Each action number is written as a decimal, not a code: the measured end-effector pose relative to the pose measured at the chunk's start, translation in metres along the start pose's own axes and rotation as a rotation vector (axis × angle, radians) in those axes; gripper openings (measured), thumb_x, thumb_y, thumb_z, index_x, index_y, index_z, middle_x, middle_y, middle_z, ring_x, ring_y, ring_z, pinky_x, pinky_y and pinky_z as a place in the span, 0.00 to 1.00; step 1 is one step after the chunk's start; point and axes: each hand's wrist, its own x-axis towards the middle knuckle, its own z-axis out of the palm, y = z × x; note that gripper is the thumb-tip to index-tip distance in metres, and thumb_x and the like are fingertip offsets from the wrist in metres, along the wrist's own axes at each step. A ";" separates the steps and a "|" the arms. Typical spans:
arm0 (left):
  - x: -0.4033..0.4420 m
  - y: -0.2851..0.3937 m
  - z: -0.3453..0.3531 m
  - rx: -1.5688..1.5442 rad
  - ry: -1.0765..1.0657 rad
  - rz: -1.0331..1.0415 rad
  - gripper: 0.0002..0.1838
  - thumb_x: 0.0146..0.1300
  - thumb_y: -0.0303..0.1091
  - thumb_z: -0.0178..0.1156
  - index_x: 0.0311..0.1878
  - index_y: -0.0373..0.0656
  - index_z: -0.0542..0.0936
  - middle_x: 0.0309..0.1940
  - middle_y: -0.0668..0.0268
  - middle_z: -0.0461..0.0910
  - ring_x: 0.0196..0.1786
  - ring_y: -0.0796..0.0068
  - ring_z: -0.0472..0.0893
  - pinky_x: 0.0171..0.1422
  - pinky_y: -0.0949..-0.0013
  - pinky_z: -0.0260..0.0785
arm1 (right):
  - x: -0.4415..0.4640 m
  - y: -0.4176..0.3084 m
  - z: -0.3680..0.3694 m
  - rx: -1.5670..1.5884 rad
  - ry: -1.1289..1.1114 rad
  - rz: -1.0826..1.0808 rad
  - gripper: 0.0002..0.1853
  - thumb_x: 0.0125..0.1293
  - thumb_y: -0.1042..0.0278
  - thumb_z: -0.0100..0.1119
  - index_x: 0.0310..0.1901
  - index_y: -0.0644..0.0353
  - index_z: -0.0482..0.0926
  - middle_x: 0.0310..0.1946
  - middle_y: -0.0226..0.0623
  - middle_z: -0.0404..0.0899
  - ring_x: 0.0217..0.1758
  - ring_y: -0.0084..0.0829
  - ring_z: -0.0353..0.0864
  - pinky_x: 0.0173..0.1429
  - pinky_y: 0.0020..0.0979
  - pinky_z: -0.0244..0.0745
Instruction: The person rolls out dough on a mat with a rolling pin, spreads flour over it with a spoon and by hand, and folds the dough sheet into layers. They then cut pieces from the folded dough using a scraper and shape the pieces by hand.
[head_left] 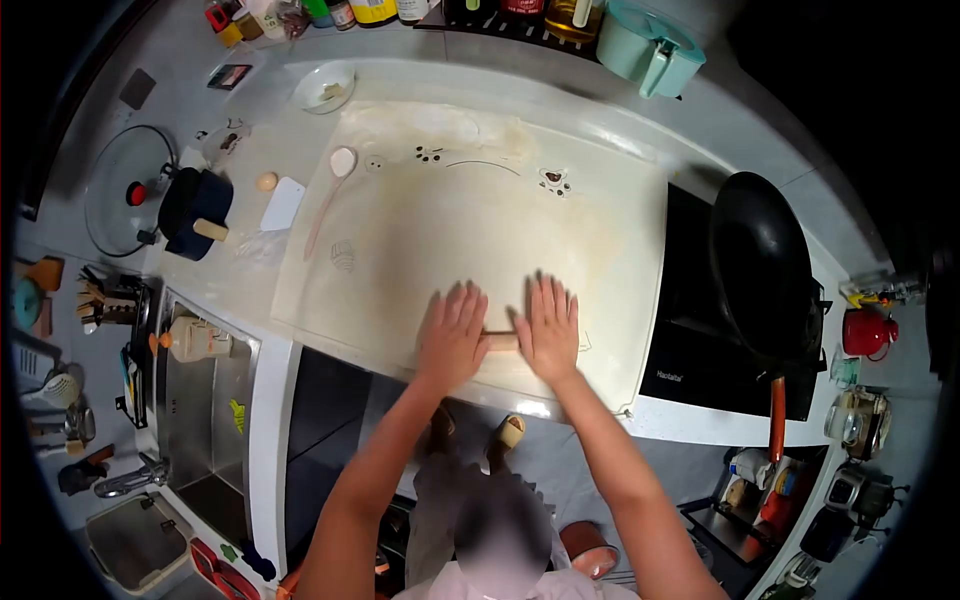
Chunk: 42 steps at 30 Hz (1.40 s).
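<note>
Palms down, my left grip (pixel 454 335) and right grip (pixel 548 328) lie slightly spread on what I judge a rolling pin (pixel 503 341).

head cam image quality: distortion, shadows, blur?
Head view: heavy fisheye, long edges bowed, corners black; soft shadows on the mat beside left hand and right hand; cooktop and wok near black, detail mostly lost; one blurred patch low centre.
</note>
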 end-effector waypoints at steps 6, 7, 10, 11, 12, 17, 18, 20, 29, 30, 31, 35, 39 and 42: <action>0.005 -0.006 0.014 -0.059 0.073 -0.075 0.38 0.60 0.47 0.57 0.68 0.32 0.63 0.69 0.50 0.62 0.72 0.50 0.61 0.75 0.48 0.48 | 0.014 -0.003 0.000 0.003 -0.015 0.022 0.33 0.70 0.52 0.48 0.69 0.67 0.60 0.72 0.47 0.57 0.74 0.49 0.55 0.75 0.52 0.47; -0.017 0.007 0.015 -0.090 0.049 -0.079 0.38 0.61 0.48 0.57 0.68 0.32 0.62 0.70 0.50 0.62 0.72 0.51 0.61 0.75 0.48 0.48 | -0.013 -0.008 -0.008 0.010 -0.040 0.010 0.33 0.69 0.52 0.49 0.69 0.67 0.60 0.72 0.47 0.57 0.74 0.48 0.56 0.75 0.52 0.48; -0.074 0.040 0.003 -0.333 -0.008 -0.100 0.35 0.62 0.45 0.55 0.68 0.33 0.63 0.70 0.52 0.63 0.71 0.52 0.62 0.75 0.48 0.48 | -0.073 -0.019 -0.029 0.141 -0.100 -0.009 0.32 0.67 0.55 0.53 0.67 0.65 0.63 0.70 0.47 0.61 0.72 0.47 0.60 0.73 0.52 0.51; -0.088 0.045 0.004 -0.362 0.000 -0.097 0.34 0.62 0.43 0.54 0.68 0.35 0.64 0.70 0.53 0.63 0.71 0.52 0.62 0.75 0.48 0.48 | -0.086 -0.019 -0.031 0.159 -0.118 -0.021 0.31 0.66 0.56 0.53 0.67 0.65 0.64 0.69 0.47 0.63 0.71 0.47 0.62 0.73 0.52 0.51; -0.091 0.047 0.002 -0.391 0.006 -0.094 0.32 0.62 0.41 0.54 0.68 0.36 0.65 0.70 0.54 0.64 0.71 0.53 0.62 0.75 0.48 0.48 | -0.091 -0.017 -0.033 0.178 -0.138 -0.034 0.31 0.66 0.57 0.54 0.66 0.64 0.65 0.68 0.48 0.64 0.70 0.46 0.63 0.73 0.52 0.51; -0.085 0.025 0.007 -0.509 -0.024 -0.030 0.29 0.63 0.37 0.53 0.68 0.43 0.68 0.70 0.61 0.65 0.72 0.56 0.62 0.76 0.48 0.46 | -0.085 0.009 -0.031 0.324 -0.102 -0.130 0.24 0.60 0.63 0.62 0.58 0.57 0.73 0.59 0.38 0.72 0.64 0.41 0.69 0.71 0.47 0.57; -0.080 0.020 0.005 -0.476 -0.023 0.005 0.29 0.63 0.38 0.53 0.68 0.43 0.68 0.70 0.62 0.65 0.73 0.57 0.62 0.76 0.48 0.46 | -0.082 0.013 -0.026 0.325 -0.102 -0.139 0.23 0.59 0.63 0.63 0.57 0.57 0.74 0.57 0.38 0.73 0.63 0.41 0.70 0.71 0.47 0.57; -0.071 0.013 0.003 -0.409 -0.032 0.070 0.29 0.63 0.41 0.54 0.67 0.43 0.68 0.70 0.62 0.64 0.73 0.58 0.61 0.76 0.48 0.46 | -0.076 0.019 -0.016 0.326 -0.108 -0.132 0.23 0.56 0.65 0.66 0.55 0.56 0.74 0.53 0.37 0.75 0.61 0.41 0.72 0.70 0.49 0.58; 0.069 -0.071 0.003 -0.113 0.054 0.211 0.34 0.62 0.52 0.56 0.66 0.40 0.69 0.71 0.61 0.62 0.73 0.55 0.59 0.77 0.48 0.46 | 0.073 -0.007 0.014 -0.125 0.053 0.102 0.34 0.68 0.47 0.50 0.70 0.58 0.62 0.71 0.43 0.60 0.74 0.48 0.58 0.74 0.56 0.47; 0.084 -0.084 0.009 -0.069 0.101 0.153 0.34 0.63 0.52 0.55 0.66 0.39 0.69 0.71 0.60 0.62 0.73 0.55 0.58 0.77 0.47 0.46 | 0.101 -0.005 0.016 -0.091 0.127 0.109 0.31 0.69 0.50 0.50 0.69 0.58 0.63 0.71 0.43 0.61 0.73 0.49 0.59 0.75 0.56 0.47; 0.098 -0.094 0.015 -0.026 0.149 0.095 0.34 0.63 0.52 0.55 0.66 0.39 0.69 0.71 0.60 0.62 0.74 0.55 0.58 0.77 0.47 0.46 | 0.119 -0.003 0.019 -0.059 0.202 0.115 0.29 0.69 0.52 0.50 0.68 0.59 0.65 0.70 0.44 0.62 0.73 0.49 0.59 0.75 0.56 0.47; 0.073 -0.097 0.016 -0.003 0.020 0.155 0.33 0.64 0.52 0.54 0.66 0.39 0.69 0.71 0.58 0.61 0.75 0.56 0.57 0.77 0.48 0.45 | 0.137 -0.001 0.037 -0.013 0.248 0.288 0.26 0.70 0.58 0.49 0.65 0.62 0.67 0.68 0.45 0.65 0.73 0.51 0.59 0.75 0.57 0.45; 0.027 -0.069 0.012 -0.170 0.024 0.166 0.34 0.63 0.52 0.55 0.68 0.40 0.68 0.73 0.57 0.60 0.76 0.57 0.55 0.78 0.48 0.44 | 0.089 -0.029 0.026 0.072 0.190 0.403 0.27 0.70 0.57 0.47 0.66 0.64 0.65 0.68 0.49 0.64 0.73 0.54 0.58 0.75 0.58 0.42; 0.043 -0.071 0.024 -0.090 0.065 0.077 0.36 0.61 0.53 0.57 0.68 0.40 0.67 0.72 0.56 0.60 0.75 0.57 0.55 0.77 0.47 0.43 | 0.056 -0.044 0.035 0.076 0.121 0.345 0.31 0.70 0.54 0.46 0.69 0.64 0.62 0.70 0.50 0.61 0.73 0.55 0.57 0.76 0.57 0.41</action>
